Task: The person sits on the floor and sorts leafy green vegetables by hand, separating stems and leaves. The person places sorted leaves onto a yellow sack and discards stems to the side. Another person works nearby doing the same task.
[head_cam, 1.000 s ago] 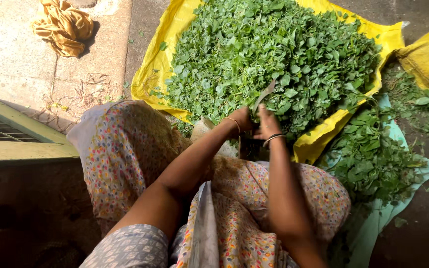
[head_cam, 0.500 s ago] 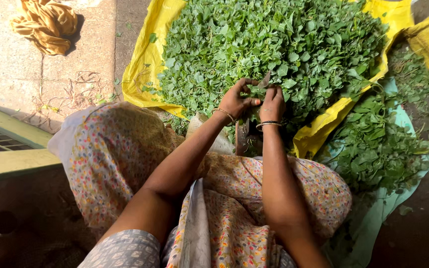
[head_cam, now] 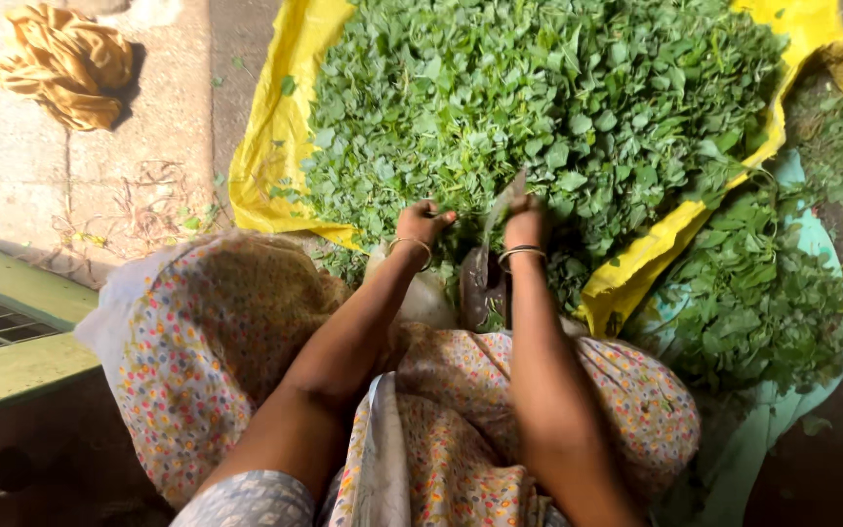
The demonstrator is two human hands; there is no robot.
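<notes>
A big heap of green leafy stems (head_cam: 539,107) lies on a yellow sheet (head_cam: 265,166) in front of me. An upright curved blade (head_cam: 497,217) on a dark base (head_cam: 485,288) stands at the heap's near edge. My left hand (head_cam: 424,222) is curled just left of the blade, gripping a small bunch of the greens. My right hand (head_cam: 527,224) is closed at the blade's right side, on the same greens. Both wrists wear thin bangles. My floral-clothed knees (head_cam: 217,342) spread below the arms.
A second pile of greens (head_cam: 763,293) lies on a pale turquoise sheet (head_cam: 782,429) at the right. A crumpled orange-brown cloth (head_cam: 65,63) sits on the stone floor at top left. A green slatted frame (head_cam: 2,322) borders the left side.
My hands have drawn slightly apart, so the blade now shows between them. The left hand has shifted a little to the left with its greens.
</notes>
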